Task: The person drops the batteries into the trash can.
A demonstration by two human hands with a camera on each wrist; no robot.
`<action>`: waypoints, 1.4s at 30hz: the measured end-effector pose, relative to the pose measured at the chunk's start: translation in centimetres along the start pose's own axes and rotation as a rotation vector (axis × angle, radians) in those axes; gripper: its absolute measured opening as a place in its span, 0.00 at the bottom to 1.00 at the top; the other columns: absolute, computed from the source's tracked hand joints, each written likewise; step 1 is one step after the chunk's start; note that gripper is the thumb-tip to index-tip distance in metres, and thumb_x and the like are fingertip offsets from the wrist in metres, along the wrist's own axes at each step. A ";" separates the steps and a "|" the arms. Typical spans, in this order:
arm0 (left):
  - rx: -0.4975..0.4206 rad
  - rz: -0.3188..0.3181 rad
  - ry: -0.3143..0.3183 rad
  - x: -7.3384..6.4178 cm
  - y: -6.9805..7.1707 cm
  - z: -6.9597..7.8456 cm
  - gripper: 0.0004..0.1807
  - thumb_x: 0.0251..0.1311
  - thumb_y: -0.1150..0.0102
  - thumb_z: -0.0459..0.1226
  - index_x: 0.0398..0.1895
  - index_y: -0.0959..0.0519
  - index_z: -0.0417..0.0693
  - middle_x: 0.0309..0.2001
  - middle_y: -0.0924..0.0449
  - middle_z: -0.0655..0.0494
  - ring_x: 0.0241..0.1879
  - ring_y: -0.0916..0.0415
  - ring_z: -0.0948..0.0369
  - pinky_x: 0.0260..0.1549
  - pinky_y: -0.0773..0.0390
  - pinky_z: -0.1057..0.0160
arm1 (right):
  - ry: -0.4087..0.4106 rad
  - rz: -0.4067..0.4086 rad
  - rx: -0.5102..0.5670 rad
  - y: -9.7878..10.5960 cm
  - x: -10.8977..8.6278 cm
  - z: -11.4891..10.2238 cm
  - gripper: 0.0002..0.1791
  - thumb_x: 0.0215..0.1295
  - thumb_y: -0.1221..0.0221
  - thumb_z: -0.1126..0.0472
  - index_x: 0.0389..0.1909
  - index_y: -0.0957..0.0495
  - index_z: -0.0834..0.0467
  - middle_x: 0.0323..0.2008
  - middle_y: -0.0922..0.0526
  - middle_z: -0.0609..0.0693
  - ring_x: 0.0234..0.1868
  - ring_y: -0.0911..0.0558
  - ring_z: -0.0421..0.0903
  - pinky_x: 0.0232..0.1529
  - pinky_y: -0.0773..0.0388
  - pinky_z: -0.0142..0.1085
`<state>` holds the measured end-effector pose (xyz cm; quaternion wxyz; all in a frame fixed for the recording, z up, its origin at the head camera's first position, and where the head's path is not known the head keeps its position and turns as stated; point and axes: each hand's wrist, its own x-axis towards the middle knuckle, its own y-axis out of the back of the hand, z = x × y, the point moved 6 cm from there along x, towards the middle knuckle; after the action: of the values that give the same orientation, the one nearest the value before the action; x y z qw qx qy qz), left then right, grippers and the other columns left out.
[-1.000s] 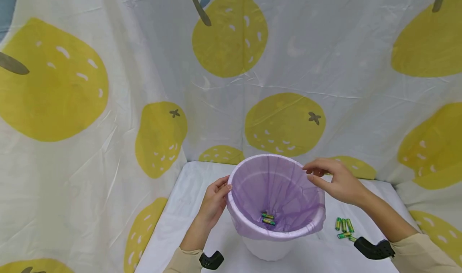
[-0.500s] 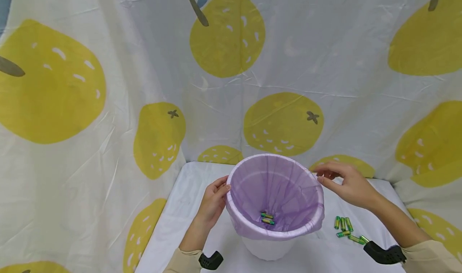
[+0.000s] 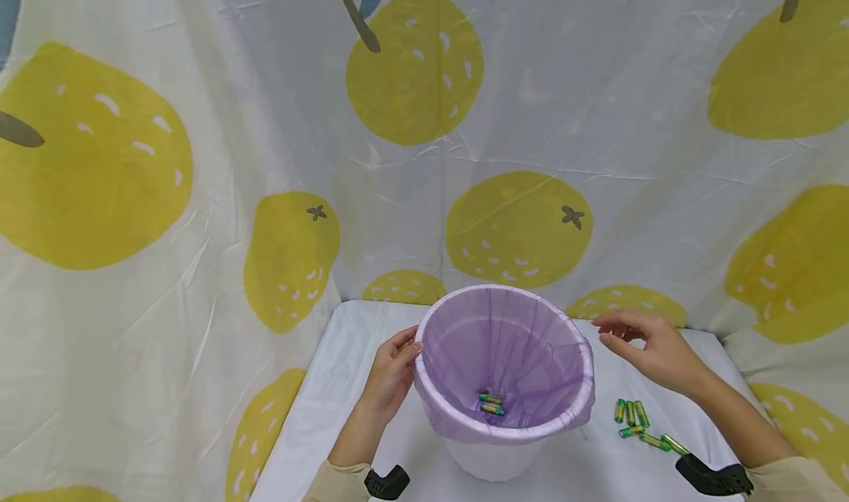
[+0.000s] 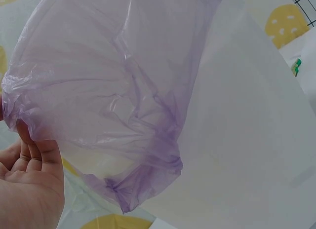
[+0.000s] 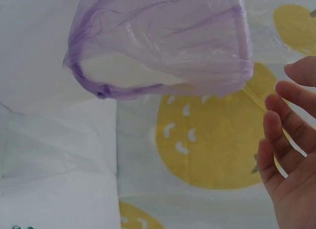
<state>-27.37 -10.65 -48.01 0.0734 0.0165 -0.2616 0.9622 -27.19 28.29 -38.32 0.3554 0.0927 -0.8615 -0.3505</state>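
Observation:
A white trash bin (image 3: pixel 494 458) stands on the table, lined with a translucent purple trash bag (image 3: pixel 464 340) folded over its rim. At the bin's left side my left hand (image 3: pixel 388 377) grips the rim, thumb on top and fingers beneath the bag's edge (image 4: pixel 108 81). My right hand (image 3: pixel 653 351) hovers beyond the right rim, apart from the bag, with loosely bent fingers holding nothing; the right wrist view shows the gap beside the bag (image 5: pixel 163 36). Inside the bin, green-and-yellow batteries (image 3: pixel 492 408) lie at the bottom.
Several more batteries (image 3: pixel 630 413) lie on the white table (image 3: pixel 371 321) right of the bin, one partly covered by the black wrist camera (image 3: pixel 713 478). A curtain printed with yellow fruit (image 3: pixel 519 229) hangs behind and along both sides.
My right hand has left the bin's right rim and moved away to the right. The left hand keeps its hold on the rim. More of the loose batteries shows beside the right wrist camera.

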 end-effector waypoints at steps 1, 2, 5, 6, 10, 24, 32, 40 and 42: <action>-0.001 -0.001 0.001 0.0 0.0 0.0 0.25 0.70 0.47 0.25 0.67 0.35 0.22 0.50 0.21 0.45 0.49 0.22 0.55 0.51 0.19 0.62 | -0.008 0.002 -0.001 0.0 -0.2 0.2 0.14 0.61 0.31 0.72 0.47 0.14 0.58 0.38 0.14 0.42 0.35 0.20 0.37 0.38 0.23 0.22; -0.001 -0.002 0.001 -0.1 0.0 0.0 0.25 0.70 0.46 0.25 0.67 0.35 0.22 0.50 0.21 0.45 0.50 0.22 0.55 0.51 0.20 0.62 | -0.015 0.004 -0.004 0.0 -0.3 0.4 0.14 0.61 0.31 0.72 0.47 0.14 0.58 0.37 0.14 0.43 0.34 0.21 0.37 0.38 0.23 0.22; 0.001 -0.002 -0.001 -0.1 -0.1 0.1 0.25 0.70 0.46 0.25 0.67 0.35 0.22 0.51 0.21 0.44 0.50 0.23 0.54 0.51 0.20 0.62 | -0.036 0.012 -0.016 0.0 -0.9 0.9 0.12 0.62 0.30 0.70 0.46 0.14 0.58 0.36 0.14 0.47 0.34 0.21 0.37 0.38 0.24 0.21; 0.001 -0.002 -0.001 -0.1 -0.1 0.1 0.25 0.70 0.46 0.26 0.67 0.35 0.22 0.51 0.21 0.44 0.50 0.23 0.54 0.51 0.20 0.61 | -0.044 0.015 -0.019 0.1 -1.0 1.1 0.12 0.62 0.30 0.69 0.46 0.14 0.58 0.36 0.14 0.48 0.34 0.21 0.37 0.38 0.24 0.21; -0.001 -0.005 0.000 -0.1 -0.1 0.1 0.25 0.70 0.46 0.26 0.67 0.35 0.22 0.52 0.22 0.43 0.51 0.22 0.53 0.52 0.20 0.61 | -0.081 0.035 -0.029 0.2 -1.8 1.7 0.14 0.59 0.29 0.72 0.46 0.14 0.59 0.35 0.14 0.46 0.33 0.22 0.36 0.37 0.24 0.20; 0.003 -0.003 -0.002 -0.1 -0.1 0.0 0.25 0.69 0.46 0.26 0.67 0.35 0.22 0.51 0.21 0.44 0.50 0.22 0.54 0.51 0.19 0.61 | -0.208 0.063 -0.081 0.2 -4.8 5.0 0.15 0.60 0.29 0.70 0.48 0.15 0.61 0.34 0.15 0.40 0.33 0.22 0.34 0.35 0.24 0.20; -0.016 0.002 -0.004 -0.1 -0.1 0.0 0.25 0.69 0.46 0.25 0.67 0.34 0.22 0.50 0.20 0.44 0.50 0.22 0.55 0.51 0.19 0.62 | -0.270 0.060 -0.088 -0.4 -6.3 6.6 0.14 0.60 0.28 0.69 0.48 0.15 0.61 0.33 0.16 0.40 0.32 0.22 0.34 0.34 0.24 0.20; 0.004 -0.007 -0.002 -0.1 0.0 0.1 0.25 0.70 0.46 0.26 0.67 0.35 0.22 0.51 0.21 0.43 0.50 0.22 0.54 0.52 0.19 0.61 | -0.362 0.036 -0.105 -1.4 -8.3 8.6 0.16 0.62 0.28 0.67 0.50 0.16 0.64 0.35 0.16 0.47 0.33 0.22 0.33 0.34 0.24 0.20; 0.003 -0.007 -0.002 -0.1 0.0 0.0 0.25 0.70 0.46 0.26 0.67 0.35 0.21 0.51 0.21 0.43 0.50 0.22 0.54 0.52 0.19 0.61 | -0.381 0.038 -0.104 -1.6 -8.9 9.0 0.15 0.62 0.28 0.67 0.50 0.16 0.63 0.37 0.15 0.48 0.33 0.22 0.33 0.34 0.24 0.20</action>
<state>-27.32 -10.65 -47.97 0.0765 0.0183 -0.2600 0.9624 -26.93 35.65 -48.81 0.1968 -0.0100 -0.8956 -0.3989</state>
